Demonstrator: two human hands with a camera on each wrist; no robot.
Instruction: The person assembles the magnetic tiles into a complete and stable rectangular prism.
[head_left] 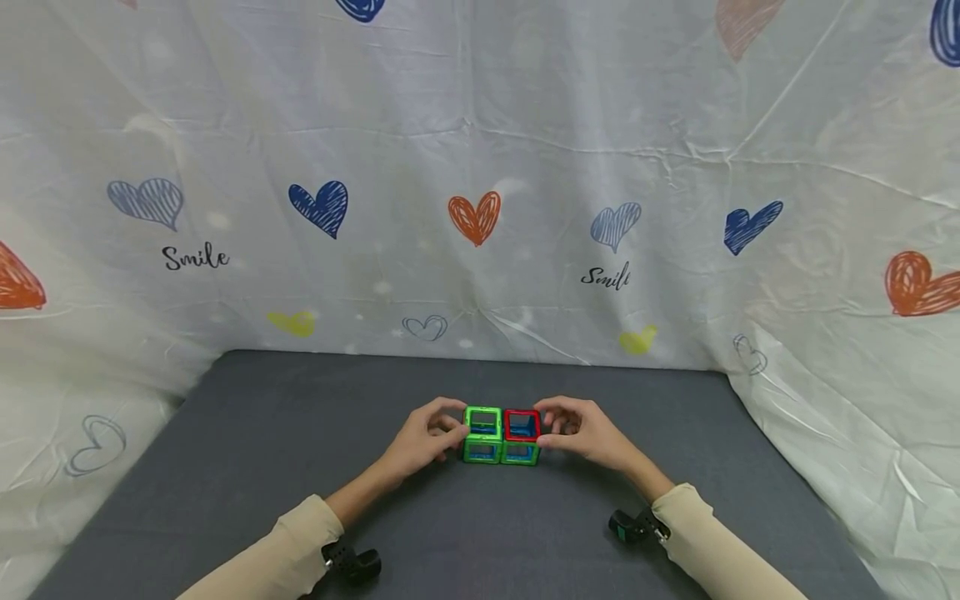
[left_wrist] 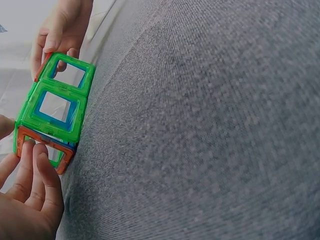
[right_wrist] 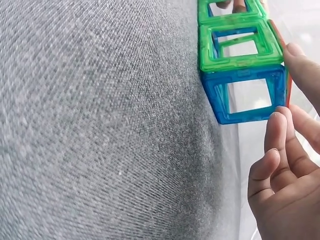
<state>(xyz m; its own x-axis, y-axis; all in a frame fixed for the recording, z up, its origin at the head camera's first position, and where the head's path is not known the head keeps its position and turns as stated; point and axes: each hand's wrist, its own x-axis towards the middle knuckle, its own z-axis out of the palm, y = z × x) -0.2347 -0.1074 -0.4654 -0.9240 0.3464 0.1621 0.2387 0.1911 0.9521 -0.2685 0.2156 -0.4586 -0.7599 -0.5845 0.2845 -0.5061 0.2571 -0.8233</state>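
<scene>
Two joined cubes of magnetic tiles (head_left: 502,452) stand side by side on the grey table. In the head view their front tiles are green, and the top shows a green tile on the left and a red tile (head_left: 521,412) on the right. My left hand (head_left: 422,435) holds the left end, where the left wrist view shows an orange tile (left_wrist: 45,139) against the fingertips. On the other end is a blue tile (right_wrist: 250,74). My right hand (head_left: 588,429) grips there, its thumb by the red top tile. The cubes' far side is hidden.
Dark grey cloth covers the table (head_left: 247,467). A white curtain (head_left: 540,183) printed with hearts hangs along the back and both sides. Each wrist carries a small black camera, the left one (head_left: 360,567) and the right one (head_left: 630,525) both close above the tabletop.
</scene>
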